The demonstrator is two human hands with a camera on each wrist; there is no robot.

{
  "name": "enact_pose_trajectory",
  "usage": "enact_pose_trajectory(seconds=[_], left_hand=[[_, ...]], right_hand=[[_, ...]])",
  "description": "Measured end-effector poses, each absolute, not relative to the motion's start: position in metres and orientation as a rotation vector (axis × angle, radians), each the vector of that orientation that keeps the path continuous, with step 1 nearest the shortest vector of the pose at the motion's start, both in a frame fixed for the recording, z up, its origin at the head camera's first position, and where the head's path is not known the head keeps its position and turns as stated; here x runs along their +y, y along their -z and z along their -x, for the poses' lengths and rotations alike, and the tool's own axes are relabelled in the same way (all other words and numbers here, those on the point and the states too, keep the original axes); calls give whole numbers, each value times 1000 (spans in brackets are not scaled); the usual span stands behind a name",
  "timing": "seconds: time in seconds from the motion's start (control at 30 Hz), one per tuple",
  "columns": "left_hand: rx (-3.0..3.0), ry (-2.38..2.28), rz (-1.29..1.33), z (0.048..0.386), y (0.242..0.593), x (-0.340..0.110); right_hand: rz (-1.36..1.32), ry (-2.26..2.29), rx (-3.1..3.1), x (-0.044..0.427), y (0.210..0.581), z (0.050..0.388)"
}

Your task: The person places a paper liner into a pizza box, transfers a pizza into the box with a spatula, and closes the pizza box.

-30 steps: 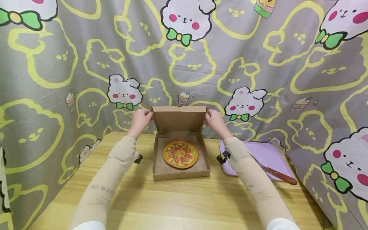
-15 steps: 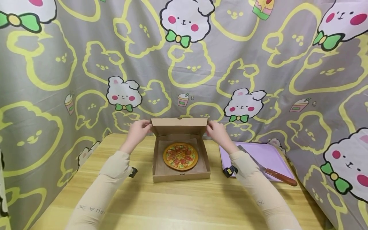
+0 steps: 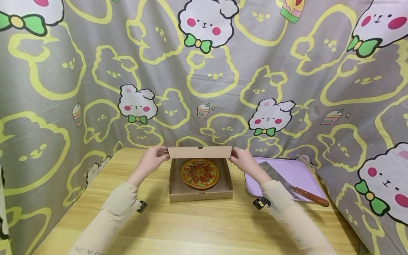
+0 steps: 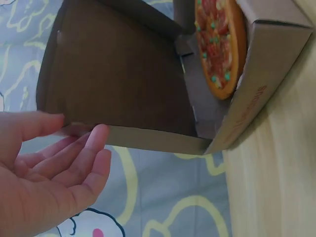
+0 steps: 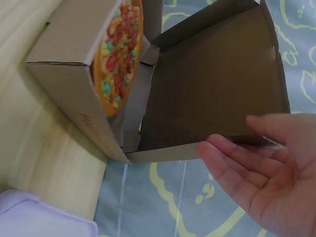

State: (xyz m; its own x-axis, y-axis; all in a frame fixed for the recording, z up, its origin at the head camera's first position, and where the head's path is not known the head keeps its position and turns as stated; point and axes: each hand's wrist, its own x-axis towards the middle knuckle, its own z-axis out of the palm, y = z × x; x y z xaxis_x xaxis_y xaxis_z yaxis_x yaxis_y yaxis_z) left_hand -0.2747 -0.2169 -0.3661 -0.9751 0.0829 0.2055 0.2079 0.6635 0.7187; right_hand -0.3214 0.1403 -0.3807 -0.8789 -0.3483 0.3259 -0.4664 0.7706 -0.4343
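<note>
A brown cardboard pizza box [image 3: 200,195] stands on the table with its lid [image 3: 200,152] tilted partway down over the tray part. Inside lies a round pizza [image 3: 200,173], its far rim close under the lid's edge in the head view. My left hand [image 3: 152,158] pinches the lid's left front corner between thumb and fingers. At the opposite corner my right hand [image 3: 244,160] pinches the lid in the same way. Both wrist views show the lid's dark inner face [image 4: 118,69] and the thumbs lying over its edge.
To the right of the box a purple tray [image 3: 287,164] lies on the wooden table [image 3: 191,226]. A wide-bladed knife [image 3: 309,196] with a wooden handle rests across it, partly behind my right forearm. A patterned grey curtain [image 3: 216,106] hangs close behind the box.
The lid has swung down and forward from nearly upright, both hands moving down with it. The pizza and the box's base have stayed in place.
</note>
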Motion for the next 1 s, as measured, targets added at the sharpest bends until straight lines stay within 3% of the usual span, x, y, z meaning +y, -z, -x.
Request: enact_pose_trajectory(seconds=[0.7,1.0], left_hand=[[-2673,1682,79,240,421,-215],[-2660,1758,72,233,433,-215]], right_hand=[[-979,-765,-2825,164,429,296],[-958,-743,-2812,164,442,289]])
